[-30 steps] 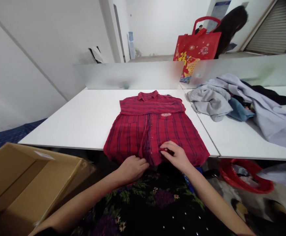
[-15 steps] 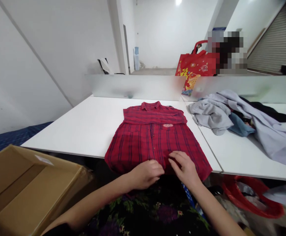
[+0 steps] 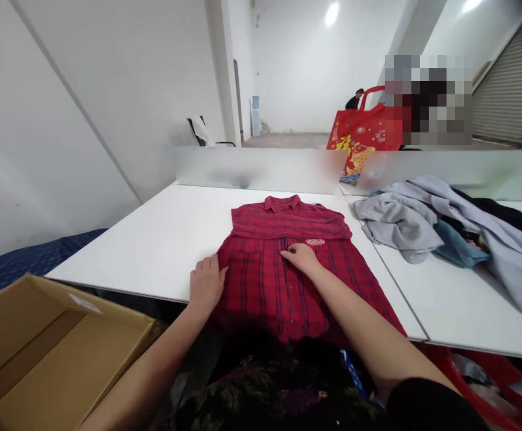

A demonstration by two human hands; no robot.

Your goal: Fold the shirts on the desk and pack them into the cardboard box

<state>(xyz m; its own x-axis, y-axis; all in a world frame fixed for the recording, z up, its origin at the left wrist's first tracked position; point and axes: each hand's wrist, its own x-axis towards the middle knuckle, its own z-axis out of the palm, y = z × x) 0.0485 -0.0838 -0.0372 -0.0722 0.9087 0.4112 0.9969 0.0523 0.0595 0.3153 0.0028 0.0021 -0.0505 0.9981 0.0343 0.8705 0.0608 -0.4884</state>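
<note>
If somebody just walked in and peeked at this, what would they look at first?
Probably the bright red plaid shirt, spread on the white table right in front of the person, with the right hand at its front strip and the left hand at its left edge. Next might come the shiny red bag with a golden fish, by the frosted divider, then the rumpled clothes on the right.

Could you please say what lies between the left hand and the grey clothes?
The red plaid shirt, right hand on it, then white tabletop, in the head view.
</note>
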